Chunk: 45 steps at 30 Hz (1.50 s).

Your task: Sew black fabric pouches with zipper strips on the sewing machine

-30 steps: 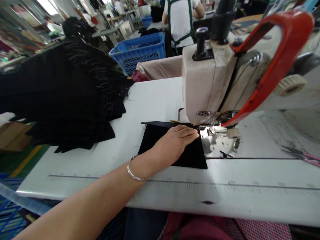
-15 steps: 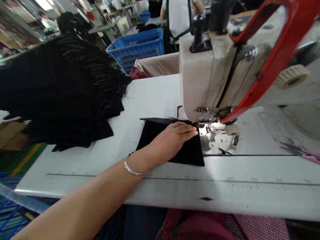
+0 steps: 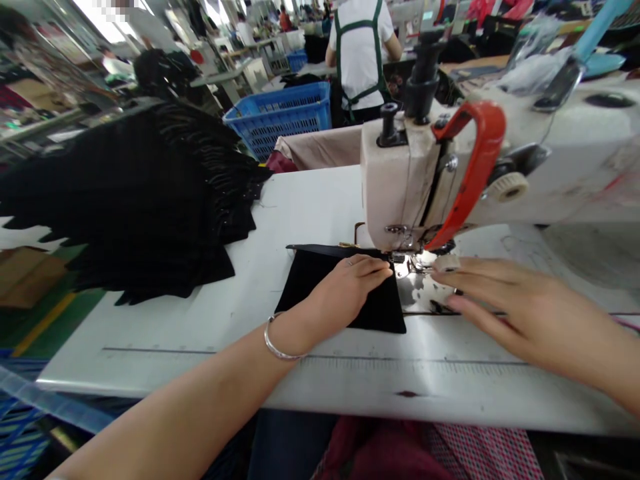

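A black fabric piece (image 3: 379,313) lies on the white sewing table (image 3: 320,207), its upper right corner at the needle area of the sewing machine (image 3: 387,180). My left hand (image 3: 345,287) rests flat on this piece, fingers stretched toward the presser foot and holding nothing. To the right of the needle, my right hand (image 3: 515,307) reaches over the metal plate (image 3: 417,293); its fingers are apart, with the tips near a small pale block (image 3: 447,264). Whether they touch the block is unclear. A red curved guard (image 3: 483,153) stands on the machine head.
A tall stack of black fabric pieces (image 3: 150,200) covers the table's left side. Behind the table are a blue crate (image 3: 280,113) and a person in a white shirt (image 3: 357,53). A cardboard box (image 3: 27,273) sits at the lower left.
My right hand has come into view from the right, reaching the needle area. The view has shifted, showing more of the machine. My left hand stays on the black piece.
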### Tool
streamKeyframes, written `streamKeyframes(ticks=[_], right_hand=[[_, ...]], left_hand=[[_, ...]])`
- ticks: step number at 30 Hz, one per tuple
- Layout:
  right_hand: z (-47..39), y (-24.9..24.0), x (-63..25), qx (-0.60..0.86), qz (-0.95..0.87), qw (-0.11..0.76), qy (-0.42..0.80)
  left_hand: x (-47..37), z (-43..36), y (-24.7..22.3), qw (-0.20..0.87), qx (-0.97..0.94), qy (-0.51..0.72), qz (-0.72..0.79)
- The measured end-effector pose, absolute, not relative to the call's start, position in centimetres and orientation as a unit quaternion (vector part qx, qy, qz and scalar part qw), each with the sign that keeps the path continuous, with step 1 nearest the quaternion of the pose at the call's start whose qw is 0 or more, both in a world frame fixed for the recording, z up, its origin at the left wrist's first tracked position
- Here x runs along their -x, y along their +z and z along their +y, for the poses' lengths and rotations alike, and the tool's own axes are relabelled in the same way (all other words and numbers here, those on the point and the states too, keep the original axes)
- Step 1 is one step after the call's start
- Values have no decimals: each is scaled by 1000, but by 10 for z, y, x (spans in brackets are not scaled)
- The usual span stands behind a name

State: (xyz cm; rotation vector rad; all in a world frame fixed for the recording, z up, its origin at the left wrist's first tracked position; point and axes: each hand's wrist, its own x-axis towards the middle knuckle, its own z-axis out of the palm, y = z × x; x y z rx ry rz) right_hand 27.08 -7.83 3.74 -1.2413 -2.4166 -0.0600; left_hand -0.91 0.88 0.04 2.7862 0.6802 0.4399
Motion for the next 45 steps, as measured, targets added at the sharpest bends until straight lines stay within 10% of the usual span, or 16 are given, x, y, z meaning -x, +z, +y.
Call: streamKeyframes(ticks=[32, 39, 45], right_hand=[[-32, 4, -238, 534, -800, 271, 37], [-40, 12, -208, 630, -498, 396, 446], [-33, 0, -186, 571, -431, 494, 493]], left_hand=[[6, 12, 0, 107, -952, 147, 244], [5, 13, -3, 92, -956, 160, 229], [6, 15, -5, 85, -959, 165, 213]])
